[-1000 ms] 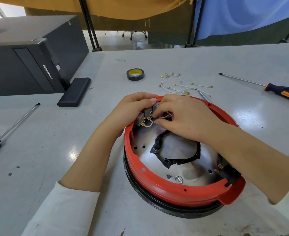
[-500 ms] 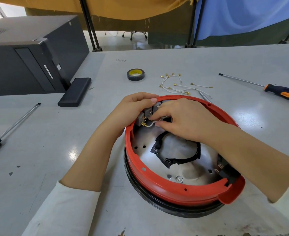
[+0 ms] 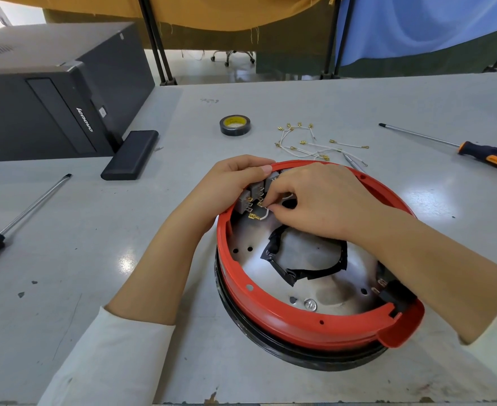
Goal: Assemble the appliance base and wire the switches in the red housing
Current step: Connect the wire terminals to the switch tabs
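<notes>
We see the right hand (image 3: 326,200) with its fingers (image 3: 276,197) pinching a short white wire (image 3: 263,214) at the grey switches (image 3: 256,190). The left hand (image 3: 226,186) curls over the rim of the red housing (image 3: 285,323), gripping it behind the switches. The housing sits centre-right on the surface (image 3: 95,259); loose wires (image 3: 314,145) and tape (image 3: 235,125) lie above it.

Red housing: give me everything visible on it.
The red housing is a glossy plastic ring, open side up, seated on a black rim on the table. Small holes dot its wall; a scoop-shaped lip sticks out at its near right. Inside lie a shiny metal plate and a loop wrapped in black tape. Grey switches sit at its far-left wall. The left hand grips that wall; the right hand reaches inside, pinching a white wire.
</notes>
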`<control>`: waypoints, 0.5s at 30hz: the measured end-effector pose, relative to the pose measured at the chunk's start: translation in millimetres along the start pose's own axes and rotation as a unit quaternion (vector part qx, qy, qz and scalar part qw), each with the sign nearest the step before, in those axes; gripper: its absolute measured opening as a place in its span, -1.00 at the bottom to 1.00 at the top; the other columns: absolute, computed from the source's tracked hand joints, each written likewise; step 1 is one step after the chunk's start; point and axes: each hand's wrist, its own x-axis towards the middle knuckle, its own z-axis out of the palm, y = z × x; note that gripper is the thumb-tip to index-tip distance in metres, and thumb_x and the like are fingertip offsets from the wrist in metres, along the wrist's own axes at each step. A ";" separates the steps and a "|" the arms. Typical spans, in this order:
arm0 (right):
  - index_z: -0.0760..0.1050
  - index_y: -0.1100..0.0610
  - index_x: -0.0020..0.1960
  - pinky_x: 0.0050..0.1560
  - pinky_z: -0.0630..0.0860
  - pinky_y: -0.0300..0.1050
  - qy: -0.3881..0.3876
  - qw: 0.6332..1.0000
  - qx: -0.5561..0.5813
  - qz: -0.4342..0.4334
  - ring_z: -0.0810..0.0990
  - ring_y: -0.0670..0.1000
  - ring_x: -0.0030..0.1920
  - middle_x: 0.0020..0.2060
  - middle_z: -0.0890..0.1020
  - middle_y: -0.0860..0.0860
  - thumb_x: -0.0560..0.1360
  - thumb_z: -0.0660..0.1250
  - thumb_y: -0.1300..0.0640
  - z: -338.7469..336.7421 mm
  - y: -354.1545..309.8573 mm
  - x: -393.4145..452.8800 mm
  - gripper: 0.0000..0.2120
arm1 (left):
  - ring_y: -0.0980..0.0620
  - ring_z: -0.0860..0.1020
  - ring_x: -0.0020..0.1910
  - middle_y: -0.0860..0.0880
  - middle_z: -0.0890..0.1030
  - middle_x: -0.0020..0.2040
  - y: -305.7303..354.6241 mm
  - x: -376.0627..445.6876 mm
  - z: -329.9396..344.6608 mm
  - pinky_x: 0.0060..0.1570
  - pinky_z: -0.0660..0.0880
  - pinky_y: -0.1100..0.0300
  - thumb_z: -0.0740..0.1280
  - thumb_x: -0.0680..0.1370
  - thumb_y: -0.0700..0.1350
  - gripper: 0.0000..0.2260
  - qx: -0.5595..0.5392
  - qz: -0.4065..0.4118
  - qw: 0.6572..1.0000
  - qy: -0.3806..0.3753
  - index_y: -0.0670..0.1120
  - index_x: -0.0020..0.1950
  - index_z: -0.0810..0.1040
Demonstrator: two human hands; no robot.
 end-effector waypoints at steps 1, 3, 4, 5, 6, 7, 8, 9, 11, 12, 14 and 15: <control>0.59 -0.22 -0.07 -0.23 0.39 -0.19 0.004 1.000 0.003 0.003 0.56 -0.13 -0.07 -0.11 0.64 -0.23 0.43 0.26 -0.07 0.2 -0.6 -1.1 -0.84 | -0.16 0.63 0.07 -0.20 0.67 0.07 -0.2 0.1 -0.2 0.20 0.52 -0.05 0.33 0.55 -0.21 -0.82 0.001 0.001 1.000 -0.001 -0.15 0.13 0.63; 0.59 -0.20 -0.09 -0.23 0.37 -0.18 0.021 1.000 0.008 0.008 0.54 -0.13 -0.08 -0.12 0.62 -0.21 0.44 0.26 -0.11 1.5 -2.4 -2.7 -0.86 | -0.13 0.64 0.05 -0.19 0.68 0.05 -0.4 0.0 -0.5 0.18 0.54 -0.01 0.33 0.55 -0.21 -0.83 0.003 0.004 1.000 -0.003 -0.15 0.12 0.63; 0.60 -0.19 -0.11 -0.24 0.34 -0.17 0.032 0.999 0.014 0.013 0.53 -0.12 -0.09 -0.12 0.59 -0.20 0.45 0.26 -0.12 2.1 -3.2 -3.0 -0.86 | -0.11 0.64 0.02 -0.19 0.68 0.04 -0.7 0.0 -0.3 0.16 0.54 0.00 0.33 0.55 -0.22 -0.83 -0.001 0.005 1.000 -0.004 -0.15 0.11 0.63; 0.61 -0.18 -0.12 -0.25 0.30 -0.17 0.042 0.999 0.022 0.021 0.50 -0.12 -0.11 -0.12 0.55 -0.18 0.46 0.27 -0.14 2.9 -4.0 -3.2 -0.85 | -0.10 0.64 0.00 -0.19 0.68 0.04 -0.9 0.0 -0.1 0.14 0.54 0.01 0.33 0.55 -0.23 -0.83 -0.007 0.005 1.000 -0.006 -0.16 0.11 0.63; 0.62 -0.17 -0.12 -0.26 0.26 -0.16 0.044 0.998 0.026 0.031 0.46 -0.11 -0.12 -0.13 0.50 -0.16 0.47 0.27 -0.15 3.7 -4.6 -2.8 -0.84 | -0.09 0.64 -0.01 -0.19 0.68 0.04 -1.1 0.0 0.1 0.12 0.54 0.01 0.33 0.55 -0.23 -0.83 -0.011 0.004 1.000 -0.007 -0.16 0.11 0.63; 0.62 -0.16 -0.11 -0.28 0.24 -0.16 0.036 0.998 0.022 0.041 0.44 -0.10 -0.14 -0.16 0.46 -0.15 0.47 0.27 -0.18 4.5 -5.4 -2.0 -0.81 | -0.08 0.64 -0.02 -0.19 0.68 0.04 -0.9 -0.1 0.1 0.11 0.54 0.02 0.33 0.55 -0.22 -0.83 -0.011 0.002 1.000 -0.008 -0.15 0.11 0.63; 0.62 -0.16 -0.10 -0.31 0.23 -0.15 0.021 0.998 0.015 0.050 0.44 -0.08 -0.14 -0.19 0.46 -0.14 0.47 0.25 -0.21 5.2 -6.2 -0.7 -0.79 | -0.08 0.64 -0.03 -0.18 0.68 0.04 -0.9 0.0 0.0 0.09 0.54 0.02 0.33 0.55 -0.22 -0.83 -0.009 0.001 1.000 -0.006 -0.15 0.11 0.63; 0.62 -0.16 -0.09 -0.33 0.22 -0.15 0.006 0.998 0.013 0.061 0.44 -0.07 -0.14 -0.21 0.49 -0.14 0.47 0.24 -0.23 5.6 -6.8 0.8 -0.76 | -0.07 0.64 -0.04 -0.17 0.68 0.04 -0.7 0.0 -0.1 0.08 0.55 0.03 0.33 0.55 -0.22 -0.83 -0.007 0.001 1.000 -0.005 -0.14 0.11 0.63; 0.63 -0.15 -0.11 -0.33 0.25 -0.15 -0.008 0.996 0.034 0.085 0.46 -0.06 -0.17 -0.29 0.52 -0.15 0.45 0.27 -0.25 5.8 -7.4 4.0 -0.76 | -0.06 0.65 -0.02 -0.16 0.69 0.04 -0.6 0.1 -0.1 0.10 0.55 0.03 0.33 0.56 -0.21 -0.83 -0.002 0.002 1.000 -0.003 -0.14 0.12 0.63; 0.63 -0.14 -0.15 -0.34 0.27 -0.15 -0.011 0.994 0.051 0.095 0.47 -0.07 -0.19 -0.35 0.51 -0.15 0.43 0.29 -0.25 5.7 -7.1 5.3 -0.77 | -0.07 0.64 -0.01 -0.16 0.69 0.04 -0.6 0.2 0.1 0.13 0.54 0.02 0.33 0.56 -0.21 -0.83 -0.001 0.003 1.000 -0.003 -0.14 0.12 0.63; 0.60 -0.13 -0.24 -0.36 0.28 -0.20 -0.019 0.991 0.071 0.108 0.49 -0.10 -0.24 -0.42 0.47 -0.18 0.41 0.33 -0.23 5.5 -6.5 6.2 -0.80 | -0.07 0.64 0.00 -0.16 0.69 0.04 -0.5 0.0 0.3 0.17 0.54 0.00 0.33 0.55 -0.21 -0.83 0.002 0.003 1.000 -0.001 -0.13 0.11 0.64; 0.57 -0.15 -0.29 -0.38 0.27 -0.21 -0.024 0.991 0.073 0.110 0.47 -0.14 -0.29 -0.44 0.45 -0.18 0.41 0.34 -0.21 5.0 -6.5 6.0 -0.81 | -0.07 0.64 0.00 -0.16 0.69 0.04 -0.5 -0.1 0.1 0.18 0.53 -0.01 0.33 0.55 -0.21 -0.83 0.004 0.002 1.000 -0.001 -0.12 0.11 0.64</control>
